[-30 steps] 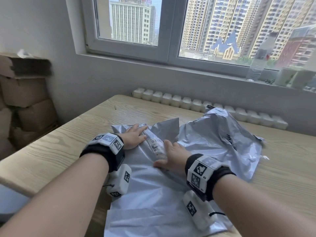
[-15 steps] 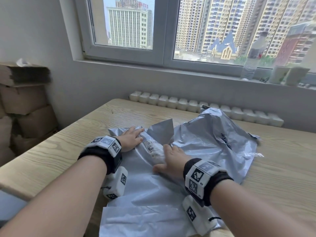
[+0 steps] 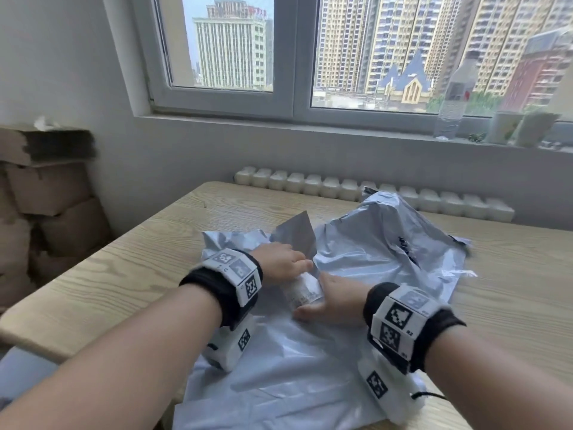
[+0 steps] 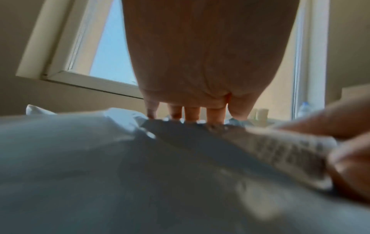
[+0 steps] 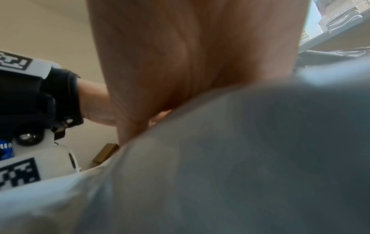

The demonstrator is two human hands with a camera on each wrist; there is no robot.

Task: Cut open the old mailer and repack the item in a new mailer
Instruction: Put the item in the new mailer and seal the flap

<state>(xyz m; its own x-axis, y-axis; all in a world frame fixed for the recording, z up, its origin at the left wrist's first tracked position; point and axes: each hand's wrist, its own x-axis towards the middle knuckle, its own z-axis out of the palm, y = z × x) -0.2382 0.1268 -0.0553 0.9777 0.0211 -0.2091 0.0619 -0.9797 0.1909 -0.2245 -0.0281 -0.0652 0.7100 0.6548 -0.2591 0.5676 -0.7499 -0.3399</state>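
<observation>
A rolled parcel with a white printed label lies wrapped in a grey mailer on the wooden table. My left hand presses its straight fingertips onto the parcel's far end. Holding the near end is my right hand, with the thumb under the label and the fingers over it. A grey flap stands up behind the hands. A crumpled grey mailer lies to the right, and a flat grey mailer spreads toward the front edge. The right wrist view shows mostly blurred grey plastic.
Stacked cardboard boxes stand on the left beside the table. A row of white blocks lines the far edge under the window. A plastic bottle and cups stand on the sill. Bare wood shows to the right.
Both hands have come closer together on the labelled parcel. The left hand slid right onto it, and the right hand now holds its near end. The grey flap stands more upright.
</observation>
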